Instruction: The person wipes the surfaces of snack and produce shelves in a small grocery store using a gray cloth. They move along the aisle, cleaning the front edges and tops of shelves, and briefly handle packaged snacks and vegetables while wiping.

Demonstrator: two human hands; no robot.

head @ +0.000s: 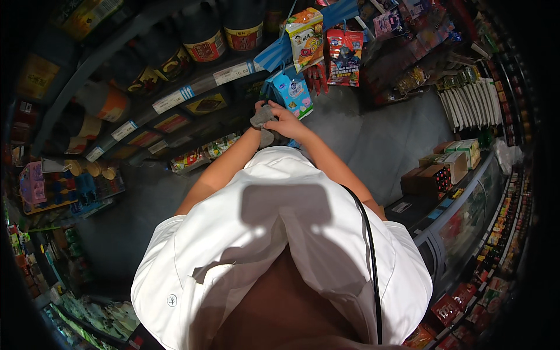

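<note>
A bunched grey cloth (263, 117) is held between my two hands, in front of my body near the shelf edge. My left hand (259, 105) is partly covered by the cloth, with fingertips showing above it. From the other side, my right hand (286, 123) pinches the cloth between thumb and fingers. Just beyond my right hand hangs a blue snack pouch (294, 94); whether the fingers touch it cannot be made out. Above it hang a yellow and white candy bag (307, 40) and a red snack bag (344, 57) on blue striped strips.
Large dark bottles (202, 37) line a shelf with price tags (234, 73) at the upper left. A glass-fronted counter (459, 218) with boxes (431, 179) runs along the right. Grey floor (376, 131) lies between. A toy rack (57, 188) stands at the left.
</note>
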